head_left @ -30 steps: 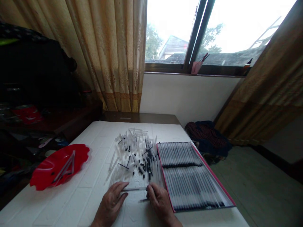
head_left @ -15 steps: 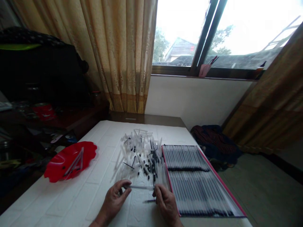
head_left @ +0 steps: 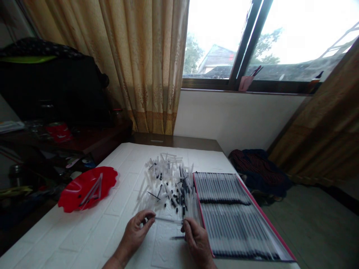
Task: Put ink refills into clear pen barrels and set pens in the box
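Observation:
Low in the view, a thin clear tube [head_left: 168, 220] stretches between my two hands. My left hand [head_left: 138, 228] pinches its left end between thumb and fingers. The right end is in the closed fingers of my right hand [head_left: 195, 237]. A short dark-tipped rod [head_left: 177, 237] sticks out to the left from under my right hand. Just beyond my hands lies a loose pile of clear tubes [head_left: 168, 168] with black caps and dark rods. A red-edged box [head_left: 224, 215] to the right holds two rows of pens laid side by side.
A red scalloped plate [head_left: 70, 190] with a few clear tubes stands at the left of the white table [head_left: 112, 224]. Behind it are a dark screen [head_left: 56, 89] and a red can [head_left: 59, 132]. Dark cloth [head_left: 260, 172] lies beyond the table's right edge.
The camera view has turned slightly left, so the scene sits a little further right. The tube between my hands now slants slightly, its left end a bit higher. Both hands keep their hold.

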### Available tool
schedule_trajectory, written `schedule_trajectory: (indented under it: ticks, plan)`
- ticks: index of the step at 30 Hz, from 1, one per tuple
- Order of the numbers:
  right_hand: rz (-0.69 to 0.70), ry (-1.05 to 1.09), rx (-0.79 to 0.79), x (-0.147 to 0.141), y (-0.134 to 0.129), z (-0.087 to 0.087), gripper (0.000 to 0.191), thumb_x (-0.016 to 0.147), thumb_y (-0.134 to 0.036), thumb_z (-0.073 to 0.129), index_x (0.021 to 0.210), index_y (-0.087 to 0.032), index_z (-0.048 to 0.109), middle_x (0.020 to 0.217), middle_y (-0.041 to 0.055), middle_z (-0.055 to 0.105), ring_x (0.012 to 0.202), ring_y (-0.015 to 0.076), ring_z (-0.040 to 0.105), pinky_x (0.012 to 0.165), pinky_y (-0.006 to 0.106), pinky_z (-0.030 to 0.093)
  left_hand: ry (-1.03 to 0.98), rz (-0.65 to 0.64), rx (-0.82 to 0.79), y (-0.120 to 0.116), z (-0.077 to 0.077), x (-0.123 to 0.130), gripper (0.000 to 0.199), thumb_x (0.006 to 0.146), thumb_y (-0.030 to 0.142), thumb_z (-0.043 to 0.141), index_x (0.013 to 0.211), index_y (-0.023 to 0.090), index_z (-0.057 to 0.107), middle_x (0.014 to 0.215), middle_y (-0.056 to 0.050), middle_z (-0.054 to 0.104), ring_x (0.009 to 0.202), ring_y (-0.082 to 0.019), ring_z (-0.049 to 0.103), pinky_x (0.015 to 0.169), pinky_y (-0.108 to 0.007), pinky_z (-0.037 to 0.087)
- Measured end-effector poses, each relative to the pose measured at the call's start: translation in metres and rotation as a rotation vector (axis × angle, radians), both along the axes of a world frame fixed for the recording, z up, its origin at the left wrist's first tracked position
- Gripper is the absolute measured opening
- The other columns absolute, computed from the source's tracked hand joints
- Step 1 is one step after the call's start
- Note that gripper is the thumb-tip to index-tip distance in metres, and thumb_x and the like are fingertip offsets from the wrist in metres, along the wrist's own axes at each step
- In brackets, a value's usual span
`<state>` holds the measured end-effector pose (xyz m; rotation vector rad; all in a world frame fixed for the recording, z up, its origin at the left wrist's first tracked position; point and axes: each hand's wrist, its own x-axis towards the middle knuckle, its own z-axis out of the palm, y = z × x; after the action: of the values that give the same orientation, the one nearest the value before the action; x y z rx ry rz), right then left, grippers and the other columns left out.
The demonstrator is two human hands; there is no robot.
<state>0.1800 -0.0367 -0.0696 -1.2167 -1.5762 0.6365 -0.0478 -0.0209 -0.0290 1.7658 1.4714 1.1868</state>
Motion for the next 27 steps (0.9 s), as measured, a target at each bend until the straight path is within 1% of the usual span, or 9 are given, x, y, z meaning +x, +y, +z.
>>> schedule_trajectory:
  ticks: [2,6,7,9,13,16,19,22,27]
  plan:
    - [-0.001,-0.009,0.015,0.000,-0.001,0.000,0.030,0.093,-0.038,0.040,0.083,-0.019,0.063,0.065,0.0027,0.065,0.057,0.0143,0.062,0.053,0.019,0.048,0.026,0.001,0.037,0.000,0.002,0.000,0.035,0.076,0.054,0.059,0.081,0.022,0.071,0.077,-0.004,0.073,0.065,-0.017,0.067,0.059,-0.024,0.054]
    - [-0.011,-0.058,0.088,-0.001,-0.003,0.003,0.024,0.090,-0.034,0.048,0.103,-0.020,0.063,0.087,0.0068,0.071,0.074,0.0173,0.068,0.067,0.021,0.052,0.109,-0.008,0.111,0.000,0.001,-0.001,0.030,0.080,0.050,0.057,0.084,0.023,0.070,0.079,-0.004,0.073,0.074,-0.018,0.068,0.068,-0.028,0.056]
    - [0.000,-0.077,0.110,-0.001,-0.003,0.005,0.024,0.089,-0.033,0.050,0.106,-0.021,0.063,0.090,0.0071,0.071,0.077,0.0176,0.068,0.069,0.022,0.053,0.136,-0.012,0.133,0.000,0.000,-0.002,0.029,0.081,0.049,0.056,0.084,0.024,0.070,0.080,-0.004,0.073,0.077,-0.019,0.069,0.071,-0.028,0.056]
    - [0.023,-0.103,0.150,0.000,-0.003,0.008,0.022,0.089,-0.030,0.051,0.105,-0.022,0.064,0.087,0.0066,0.071,0.077,0.0175,0.068,0.069,0.022,0.053,0.199,0.000,0.186,-0.001,-0.003,-0.006,0.026,0.082,0.046,0.056,0.087,0.025,0.070,0.084,-0.004,0.073,0.082,-0.019,0.069,0.076,-0.030,0.056]
    - [-0.043,-0.076,0.180,0.002,0.000,0.007,0.021,0.090,-0.031,0.048,0.097,-0.021,0.066,0.083,0.0070,0.071,0.077,0.0184,0.069,0.070,0.023,0.054,0.328,0.133,0.286,-0.004,-0.012,-0.019,0.027,0.083,0.041,0.056,0.102,0.026,0.066,0.095,-0.004,0.072,0.089,-0.020,0.068,0.081,-0.033,0.055]
    - [-0.098,-0.055,0.170,0.002,0.002,-0.002,0.023,0.091,-0.034,0.048,0.098,-0.021,0.066,0.088,0.0076,0.072,0.081,0.0195,0.069,0.073,0.025,0.055,0.371,0.246,0.324,-0.007,-0.019,-0.030,0.026,0.084,0.038,0.052,0.102,0.025,0.065,0.093,-0.004,0.072,0.088,-0.020,0.067,0.081,-0.034,0.055]
    - [-0.118,-0.045,0.165,0.002,0.004,-0.013,0.024,0.091,-0.035,0.048,0.102,-0.022,0.065,0.093,0.0075,0.073,0.086,0.0201,0.069,0.076,0.025,0.055,0.361,0.324,0.307,-0.008,-0.026,-0.036,0.026,0.084,0.037,0.049,0.097,0.024,0.066,0.091,-0.004,0.072,0.088,-0.021,0.067,0.082,-0.034,0.055]
    - [-0.125,-0.048,0.164,0.003,0.007,-0.021,0.028,0.091,-0.038,0.046,0.103,-0.022,0.066,0.095,0.0082,0.073,0.088,0.0213,0.069,0.077,0.027,0.055,0.305,0.367,0.239,-0.006,-0.032,-0.038,0.027,0.082,0.038,0.047,0.094,0.024,0.066,0.090,-0.005,0.073,0.087,-0.022,0.068,0.082,-0.035,0.055]
    - [-0.137,-0.046,0.181,0.003,0.007,-0.023,0.031,0.091,-0.042,0.046,0.104,-0.021,0.066,0.097,0.0086,0.073,0.090,0.0217,0.069,0.077,0.027,0.055,0.213,0.414,0.147,-0.003,-0.033,-0.037,0.030,0.080,0.038,0.046,0.093,0.021,0.067,0.091,-0.006,0.073,0.086,-0.022,0.069,0.079,-0.036,0.056]
